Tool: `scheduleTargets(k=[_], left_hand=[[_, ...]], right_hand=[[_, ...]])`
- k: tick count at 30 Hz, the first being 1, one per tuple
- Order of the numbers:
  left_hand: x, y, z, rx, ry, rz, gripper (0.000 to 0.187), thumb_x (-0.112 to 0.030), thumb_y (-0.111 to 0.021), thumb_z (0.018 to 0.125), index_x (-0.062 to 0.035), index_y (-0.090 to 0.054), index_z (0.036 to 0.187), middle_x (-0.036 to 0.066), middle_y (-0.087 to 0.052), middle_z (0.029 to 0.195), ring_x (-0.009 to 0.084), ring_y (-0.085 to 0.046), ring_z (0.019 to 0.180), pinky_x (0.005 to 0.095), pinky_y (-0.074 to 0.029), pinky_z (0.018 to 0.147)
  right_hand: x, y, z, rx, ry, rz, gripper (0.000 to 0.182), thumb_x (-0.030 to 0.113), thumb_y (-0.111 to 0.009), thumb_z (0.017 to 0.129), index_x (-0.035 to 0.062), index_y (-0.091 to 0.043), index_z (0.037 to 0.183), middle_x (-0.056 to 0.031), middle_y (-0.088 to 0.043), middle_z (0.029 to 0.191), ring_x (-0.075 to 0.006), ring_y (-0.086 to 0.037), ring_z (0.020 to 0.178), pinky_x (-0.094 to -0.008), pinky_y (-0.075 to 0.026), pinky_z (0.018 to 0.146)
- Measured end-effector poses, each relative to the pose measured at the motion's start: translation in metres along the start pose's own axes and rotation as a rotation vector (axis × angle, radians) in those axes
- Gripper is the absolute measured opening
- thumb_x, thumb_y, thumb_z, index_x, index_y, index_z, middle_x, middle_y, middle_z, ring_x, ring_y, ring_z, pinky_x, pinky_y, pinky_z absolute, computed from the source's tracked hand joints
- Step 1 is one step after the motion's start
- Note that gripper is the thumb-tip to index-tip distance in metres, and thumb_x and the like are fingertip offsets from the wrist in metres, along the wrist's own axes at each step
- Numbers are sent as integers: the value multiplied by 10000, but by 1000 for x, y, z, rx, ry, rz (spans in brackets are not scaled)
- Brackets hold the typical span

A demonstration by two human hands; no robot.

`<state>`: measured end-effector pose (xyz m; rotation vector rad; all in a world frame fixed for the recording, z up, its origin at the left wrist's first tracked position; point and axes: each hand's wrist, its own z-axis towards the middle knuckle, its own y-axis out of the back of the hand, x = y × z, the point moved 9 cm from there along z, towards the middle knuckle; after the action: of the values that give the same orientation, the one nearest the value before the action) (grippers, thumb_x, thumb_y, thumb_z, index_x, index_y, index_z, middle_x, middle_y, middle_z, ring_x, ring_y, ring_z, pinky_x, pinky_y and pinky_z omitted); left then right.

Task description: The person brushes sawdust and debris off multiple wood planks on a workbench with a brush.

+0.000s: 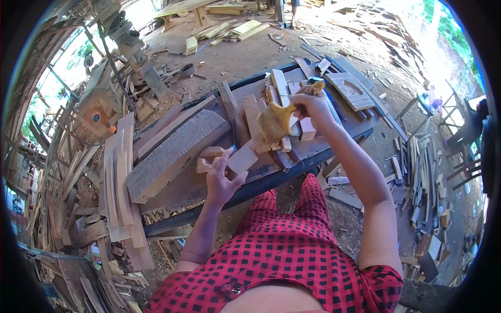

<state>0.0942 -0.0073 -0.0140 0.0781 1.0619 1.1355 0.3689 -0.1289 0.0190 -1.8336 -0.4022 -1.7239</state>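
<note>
My right hand point(313, 107) is closed round the yellow handle of a wide brush point(276, 122), its broad tan end hanging over the middle of the workbench point(201, 185). Down and to the left, my left hand point(222, 180) grips a small flat wooden block point(242, 159) between thumb and fingers. The brush's lower edge is close to the block's upper end. Small rough wood pieces point(211, 153) lie right beside my left fingers. A thick curved wooden beam point(177, 154) rests on the bench to their left.
Long planks point(122, 177) lie across the bench's left end. A wooden panel with an oval recess point(349, 91) sits at its far right. Scrap wood piles point(417, 172) flank the bench, and yellowish boards point(229, 31) lie on the ground beyond.
</note>
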Motion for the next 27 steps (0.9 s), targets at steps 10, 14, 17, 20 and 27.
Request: scheduleTargets(k=[10,14,17,20,27], left_hand=[[59,-26,-16,108,438,-505,437,-324,-626,813,-22,-580,1126,38,-595,674,146,-577,574,259,-457,540],[73,-52,-41,247,852,-969,463,-528,-436,879,-111,-583,1017,51,-592,642,145,-580,510,254,-444,452],[69,-67,-50,310,1003,-1250,486,-548,-418,879,-101,-568,997,63,-588,641,159,-565,504,266,-427,444],[70,-69,-51,292,1031,-1298,501,-558,-387,885,-100,-560,991,71,-573,628,173,-535,484,281,-410,433],[76,-75,-52,347,998,-1356,549,-588,-329,888,-92,-532,1011,74,-548,613,181,-499,452,276,-393,419]], right_hand=[[43,65,18,-271,343,-47,120,93,-677,763,43,-574,728,-39,-563,570,-99,-532,426,-219,-401,361],[45,28,10,-167,563,-309,107,97,-689,771,45,-597,756,21,-569,611,-71,-507,490,-212,-391,451],[39,-19,-14,-112,786,-677,121,136,-687,760,61,-595,782,-46,-583,701,-172,-561,617,-286,-437,559],[30,-59,-41,48,765,-878,152,187,-660,753,91,-589,847,-116,-591,834,-329,-598,783,-391,-486,660],[44,-128,-126,405,846,-750,155,187,-650,751,76,-580,834,-99,-570,776,-305,-605,723,-394,-498,623]])
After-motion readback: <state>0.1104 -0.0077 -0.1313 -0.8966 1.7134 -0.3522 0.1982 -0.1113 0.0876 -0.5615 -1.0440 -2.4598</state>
